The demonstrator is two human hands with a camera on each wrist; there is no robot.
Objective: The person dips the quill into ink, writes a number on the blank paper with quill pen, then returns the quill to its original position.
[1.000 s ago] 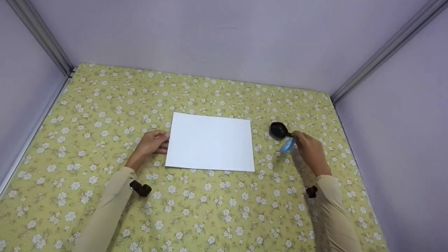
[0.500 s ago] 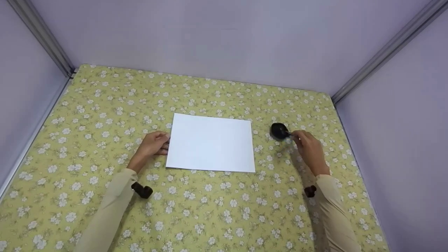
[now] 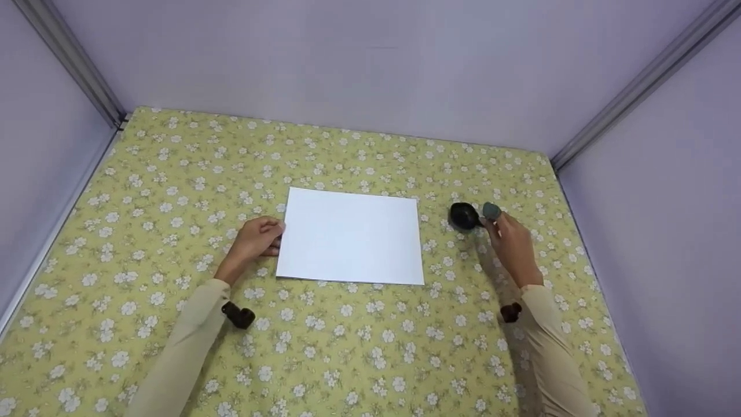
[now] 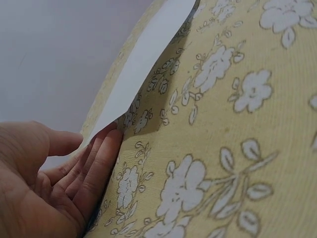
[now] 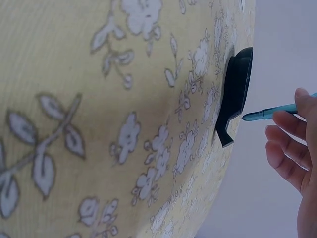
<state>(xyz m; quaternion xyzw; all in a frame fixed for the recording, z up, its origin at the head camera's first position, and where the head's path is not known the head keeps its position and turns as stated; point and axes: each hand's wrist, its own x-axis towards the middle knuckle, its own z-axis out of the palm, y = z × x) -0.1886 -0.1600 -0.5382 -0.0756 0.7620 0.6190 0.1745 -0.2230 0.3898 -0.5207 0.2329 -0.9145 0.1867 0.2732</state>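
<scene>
A blank white sheet of paper point(image 3: 351, 236) lies at the middle, its left edge raised above the cloth in the left wrist view. My left hand point(image 3: 255, 237) holds that edge, thumb at the top and fingers underneath. My right hand point(image 3: 514, 246) pinches a teal pen point(image 5: 270, 113), whose tip points toward a black ladle-like scoop point(image 3: 463, 216) with a short bent handle. A rounded grey-green end point(image 3: 491, 209) rises above the right fingertips in the head view. In the right wrist view, the scoop point(image 5: 237, 87) rests on the cloth, its handle right by the pen tip.
A yellow floral cloth point(image 3: 347, 347) covers the table. Pale panels point(image 3: 370, 63) enclose it at the back and sides, with metal posts point(image 3: 75, 63) in the corners. Dark wrist cameras point(image 3: 238, 315) sit at both cuffs.
The pen's rounded end has swung from lower left of my right hand, through a nearly hidden position, to above the fingertips. The left hand, paper and scoop stay almost in place.
</scene>
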